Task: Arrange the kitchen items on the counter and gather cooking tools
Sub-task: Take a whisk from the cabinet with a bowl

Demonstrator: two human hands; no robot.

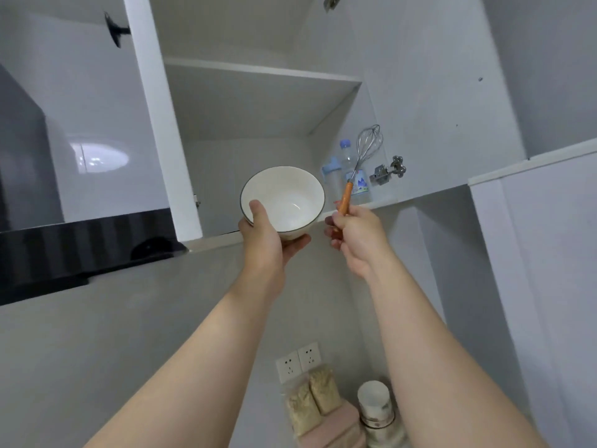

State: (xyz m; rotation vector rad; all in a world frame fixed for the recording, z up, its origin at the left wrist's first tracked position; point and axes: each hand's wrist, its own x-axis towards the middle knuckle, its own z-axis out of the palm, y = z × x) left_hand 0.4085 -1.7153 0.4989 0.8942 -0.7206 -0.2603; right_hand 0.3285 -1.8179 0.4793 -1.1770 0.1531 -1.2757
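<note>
Both arms reach up to an open white wall cupboard (258,101). My left hand (263,237) holds a white bowl (287,195) with a thin dark rim, thumb inside the rim and fingers under the base, in front of the lower shelf. My right hand (353,231) grips the orange handle of a wire whisk (368,145), whose metal loops point up in front of the cupboard's right side.
Two clear plastic bottles (347,166) with blue caps stand at the right of the lower shelf, beside a door hinge (389,171). A black range hood (64,250) juts out at left. Below are wall sockets (297,360), bagged grains (311,399) and a white jar (374,402).
</note>
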